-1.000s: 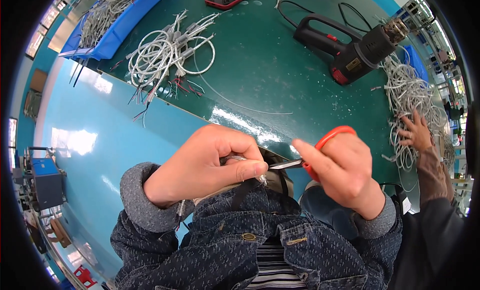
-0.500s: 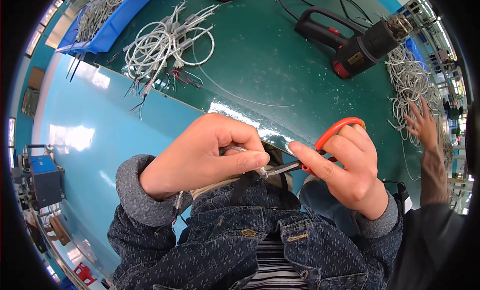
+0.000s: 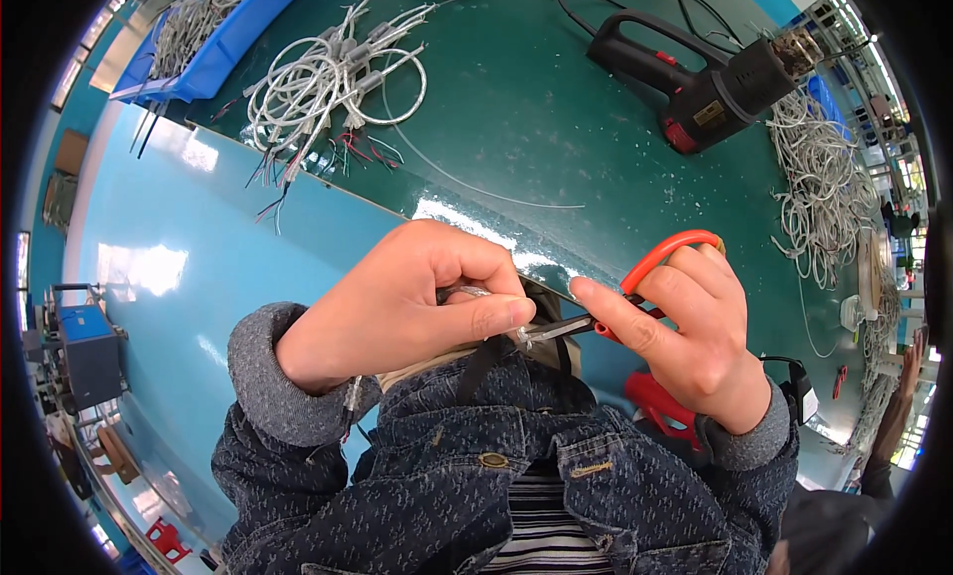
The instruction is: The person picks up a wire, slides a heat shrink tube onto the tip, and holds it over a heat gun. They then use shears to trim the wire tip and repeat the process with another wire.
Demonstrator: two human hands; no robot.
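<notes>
In front of my lap, my left hand (image 3: 422,307) is closed, thumb and forefinger pinching a cable with a pale, clear-looking sheath (image 3: 524,338). Most of that cable is hidden inside the hand; a thin length shows beside my left cuff. My right hand (image 3: 695,337) is closed round a pair of scissors with red handles (image 3: 667,252), its forefinger stretched along them. Their metal blades (image 3: 564,329) point left and reach the cable end just below my left thumb. Whether the blades touch the sheath or its strands is too small to tell.
A bundle of white cables (image 3: 328,88) with stripped ends lies on the green table (image 3: 516,108). Beyond are a blue bin (image 3: 213,64) of cables and a black heat gun (image 3: 705,88). More cables (image 3: 819,188) pile up at right, near a co-worker's arm (image 3: 898,406). A red stool (image 3: 660,406) stands below.
The co-worker's hand has left the cable pile at right, and that person has shifted down and right, uncovering the red stool. My hands and the scissors have barely moved.
</notes>
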